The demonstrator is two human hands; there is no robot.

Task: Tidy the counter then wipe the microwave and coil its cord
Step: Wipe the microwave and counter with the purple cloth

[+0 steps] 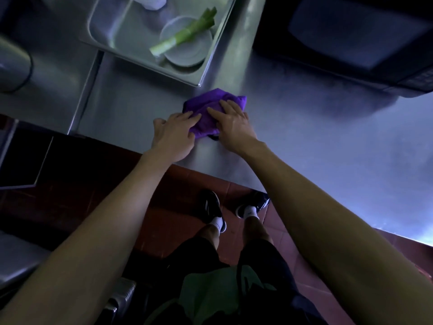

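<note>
Far left: a dark rounded object (pixel 11 64) sits on the steel surface with a dark cord (pixel 24 77) curling round its base; too dim to identify. Right of it a seam (pixel 86 92) splits two steel sections.

Metal tray (pixel 131 22) sits upper centre, tilted in frame, its near corner just above the cloth. Inside it: a stack of pale round plates (pixel 187 55) in the near right corner, a green onion stalk (pixel 185 34) lying diagonally across them, and a white container (pixel 150 2) at the far edge, cut off by the frame.

Purple cloth (pixel 210 113) is bunched on the counter (pixel 316 141) close to the front edge, between tray and person. Left hand (pixel 174 134) lies flat, fingers spread, fingertips on the cloth's left edge, not clenched. Right hand (pixel 232 123) presses palm-down on top of the cloth, fingers extended. Both are touching the cloth; cannot tell if either actually pinches fabric.

Upper right: black microwave (pixel 351 36) on the counter, well apart from the cloth, door glass facing the camera. Counter between them is bare steel, hazy with glare.

Below: red tile floor (pixel 178 184), black shoes (pixel 210 207) with white socks, dark shorts. Lighting is dim and bluish.
</note>
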